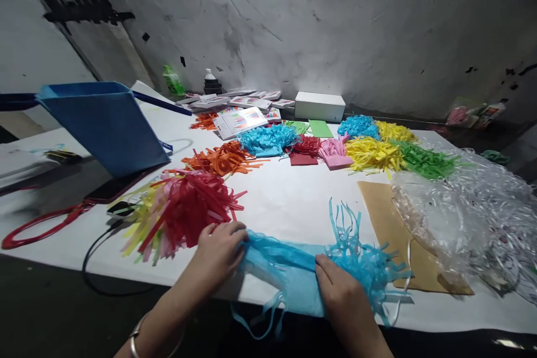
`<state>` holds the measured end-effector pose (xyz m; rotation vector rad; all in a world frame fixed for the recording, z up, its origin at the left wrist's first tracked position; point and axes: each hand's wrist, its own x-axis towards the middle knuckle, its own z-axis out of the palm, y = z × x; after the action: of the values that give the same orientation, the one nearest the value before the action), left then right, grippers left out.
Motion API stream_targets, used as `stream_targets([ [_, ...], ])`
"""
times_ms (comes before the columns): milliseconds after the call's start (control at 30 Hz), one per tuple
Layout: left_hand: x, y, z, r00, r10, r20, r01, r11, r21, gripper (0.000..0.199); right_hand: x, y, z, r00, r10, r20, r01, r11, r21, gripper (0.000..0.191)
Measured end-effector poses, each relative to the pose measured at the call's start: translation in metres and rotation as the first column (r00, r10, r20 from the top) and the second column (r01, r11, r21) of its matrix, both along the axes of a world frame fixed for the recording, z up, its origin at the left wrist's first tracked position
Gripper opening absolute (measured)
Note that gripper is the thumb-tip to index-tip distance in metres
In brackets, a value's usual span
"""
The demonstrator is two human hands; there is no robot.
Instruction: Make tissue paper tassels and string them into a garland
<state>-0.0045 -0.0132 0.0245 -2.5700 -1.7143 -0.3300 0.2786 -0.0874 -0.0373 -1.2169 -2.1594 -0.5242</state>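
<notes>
A light-blue sheet of fringed tissue paper (304,291) lies across the near edge of the white table, its cut strips spreading to the right and some dangling over the edge. My left hand (222,249) is closed on the sheet's left end, fingers together. On the right, my right hand (344,293) grips the blue paper beside its fringe, with the thumb side partly hidden. Just beyond my left hand is a pile of fringed tissue in red (193,207), with pink and yellow strips showing under it.
Fringed tissue bundles in orange (226,156), yellow (373,154) and green (430,159) line the table's middle. Clear plastic strips (470,229) and brown card (381,218) lie right. A blue bin-like holder (104,128) and phone (113,187) stand left; a white box (319,106) sits behind.
</notes>
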Motion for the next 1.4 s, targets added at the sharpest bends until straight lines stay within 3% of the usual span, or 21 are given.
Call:
stream_targets([
  [100, -0.003, -0.004, 0.008, 0.994, 0.034, 0.101, -0.052, 0.981, 0.188, 0.019, 0.001, 0.001, 0.001, 0.999, -0.019, -0.028, 0.019, 1.0, 0.024, 0.037],
  [167, 0.015, -0.012, 0.006, 0.979, -0.118, 0.169, 0.065, 0.955, 0.288, 0.019, 0.001, 0.001, 0.003, 0.999, -0.026, -0.045, 0.029, 0.998, 0.061, 0.033],
  [267, 0.058, -0.022, -0.009, 0.904, -0.374, 0.21, 0.296, 0.899, 0.324, 0.017, -0.001, -0.002, 0.009, 0.997, 0.012, -0.076, -0.003, 0.993, 0.115, 0.025],
  [367, 0.089, -0.027, -0.031, 0.851, -0.474, 0.227, 0.387, 0.857, 0.34, 0.012, -0.005, -0.007, 0.016, 0.994, 0.049, -0.102, -0.04, 0.995, 0.088, 0.025],
  [433, 0.095, -0.029, -0.043, 0.828, -0.506, 0.241, 0.411, 0.84, 0.354, 0.016, -0.008, -0.009, 0.016, 0.992, 0.036, -0.124, -0.028, 0.997, 0.067, 0.029],
  [533, 0.091, -0.031, -0.05, 0.819, -0.512, 0.26, 0.417, 0.841, 0.343, 0.016, -0.01, -0.012, 0.011, 0.988, 0.049, -0.148, -0.042, 0.998, 0.046, 0.034],
  [633, 0.084, -0.035, -0.048, 0.819, -0.495, 0.29, 0.404, 0.857, 0.321, 0.019, -0.01, -0.013, 0.009, 0.984, 0.064, -0.168, -0.068, 0.998, -0.013, 0.027],
  [800, 0.082, -0.036, -0.046, 0.805, -0.491, 0.334, 0.387, 0.86, 0.334, 0.023, -0.006, -0.011, 0.017, 0.988, 0.132, -0.084, -0.14, 0.985, -0.101, 0.023],
  [867, 0.081, -0.035, -0.045, 0.801, -0.484, 0.353, 0.376, 0.865, 0.333, 0.022, -0.003, -0.01, 0.018, 0.989, 0.131, -0.075, -0.137, 0.987, -0.087, 0.012],
  [900, 0.08, -0.035, -0.045, 0.8, -0.482, 0.358, 0.375, 0.867, 0.328, 0.021, -0.002, -0.01, 0.017, 0.989, 0.122, -0.082, -0.127, 0.99, -0.059, 0.017],
  [1000, 0.075, -0.036, -0.045, 0.795, -0.513, 0.324, 0.432, 0.853, 0.292, 0.019, 0.001, -0.013, 0.012, 0.991, 0.097, -0.095, -0.098, 0.995, -0.004, 0.033],
  [1133, 0.071, -0.04, -0.043, 0.783, -0.562, 0.268, 0.514, 0.826, 0.23, 0.01, 0.003, -0.021, 0.005, 0.988, 0.094, -0.123, -0.1, 0.994, -0.041, 0.029],
  [1267, 0.07, -0.046, -0.037, 0.799, -0.516, 0.308, 0.472, 0.856, 0.211, 0.002, 0.005, -0.028, 0.003, 0.966, 0.067, -0.249, -0.09, 0.993, -0.082, 0.019],
  [1400, 0.068, -0.05, -0.028, 0.827, -0.389, 0.406, 0.397, 0.915, 0.067, 0.015, 0.005, -0.029, 0.004, 0.922, -0.032, -0.387, -0.046, 0.981, -0.189, 0.021],
])
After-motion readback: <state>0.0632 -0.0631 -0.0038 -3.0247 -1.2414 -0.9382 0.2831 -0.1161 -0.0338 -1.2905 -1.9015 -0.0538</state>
